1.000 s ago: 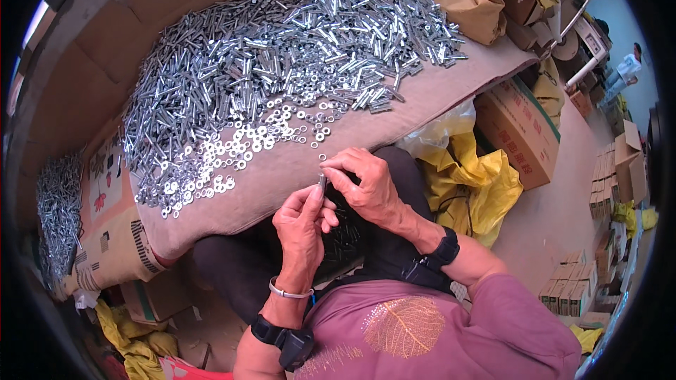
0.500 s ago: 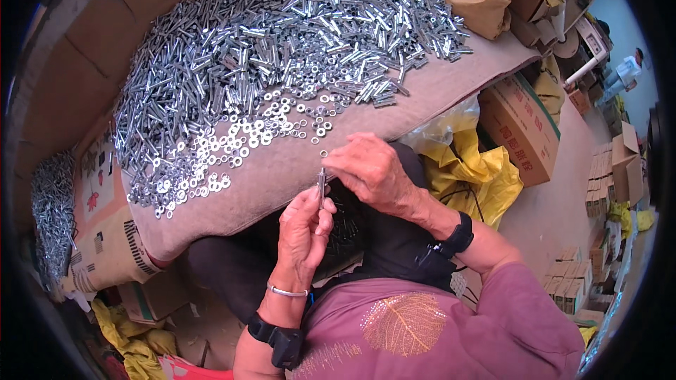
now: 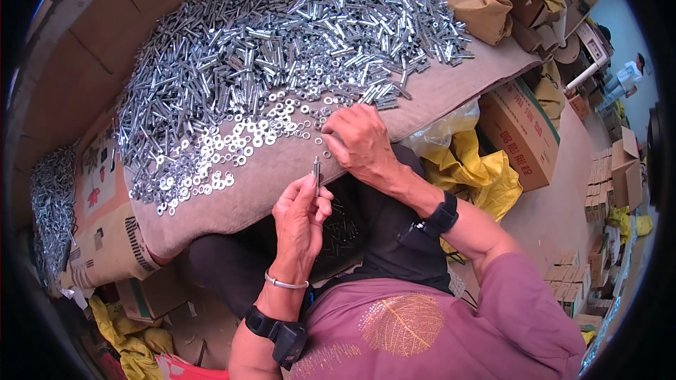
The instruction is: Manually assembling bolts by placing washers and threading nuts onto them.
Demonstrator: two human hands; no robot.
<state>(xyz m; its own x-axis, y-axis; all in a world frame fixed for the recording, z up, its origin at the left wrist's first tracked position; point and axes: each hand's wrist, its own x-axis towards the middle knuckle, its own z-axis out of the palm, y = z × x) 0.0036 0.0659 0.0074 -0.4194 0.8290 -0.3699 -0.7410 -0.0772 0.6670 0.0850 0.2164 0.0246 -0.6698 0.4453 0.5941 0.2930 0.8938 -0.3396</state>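
My left hand [image 3: 298, 217] pinches a slim metal expansion bolt [image 3: 316, 170] between thumb and fingers, its threaded tip pointing up. My right hand [image 3: 362, 142] is at the near edge of the padded surface, beside some loose nuts and washers. Its fingers are bent and pressed together; whatever is between the fingertips is too small or hidden to make out. Flat ring washers [image 3: 264, 130] lie scattered to the left of that hand. Behind them spreads a big heap of metal anchor bolts and sleeves [image 3: 282, 42].
A brown cloth-covered board [image 3: 232, 218] carries the heap, with a cardboard wall behind. To the right stand a carton [image 3: 517, 134] and a yellow plastic sack [image 3: 479, 172]. Another pile of metal parts [image 3: 53, 204] lies far left. A person [image 3: 625, 79] is in the far background.
My right hand has left the bolt's tip and moved up and away to the loose nuts and washers. My left hand keeps the bolt and has shifted slightly left.
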